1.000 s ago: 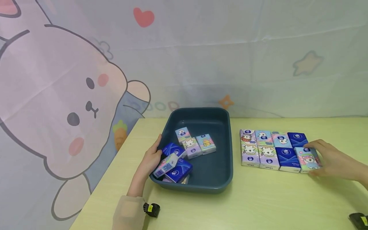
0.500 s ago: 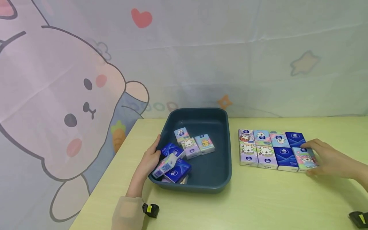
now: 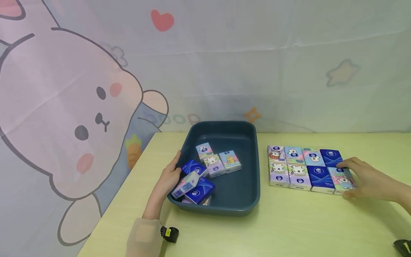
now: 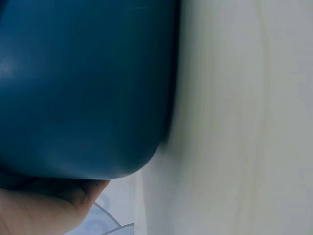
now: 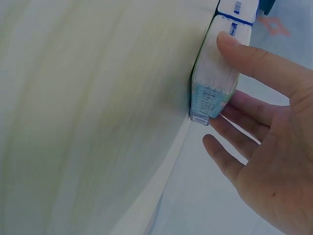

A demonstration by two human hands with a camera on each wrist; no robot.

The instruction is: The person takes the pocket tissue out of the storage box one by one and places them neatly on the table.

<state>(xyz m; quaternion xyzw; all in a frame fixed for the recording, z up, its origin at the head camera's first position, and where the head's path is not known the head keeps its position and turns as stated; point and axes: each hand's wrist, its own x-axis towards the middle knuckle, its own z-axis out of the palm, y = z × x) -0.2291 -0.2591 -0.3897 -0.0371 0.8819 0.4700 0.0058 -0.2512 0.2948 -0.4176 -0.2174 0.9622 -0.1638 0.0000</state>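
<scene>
At the packet block's near right corner, the right hand pinches a pink-and-blue packet, long axis front to back, blue logo farthest away, lettering unreadable; the left hand grips the tray.

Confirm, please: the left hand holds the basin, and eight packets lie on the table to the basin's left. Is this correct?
Not quite: the eight packets lie to the right of the basin, as the head view shows. The rest stands.

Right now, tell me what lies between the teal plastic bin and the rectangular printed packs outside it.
Bare yellow tabletop separates bin and packs in the head view.
</scene>
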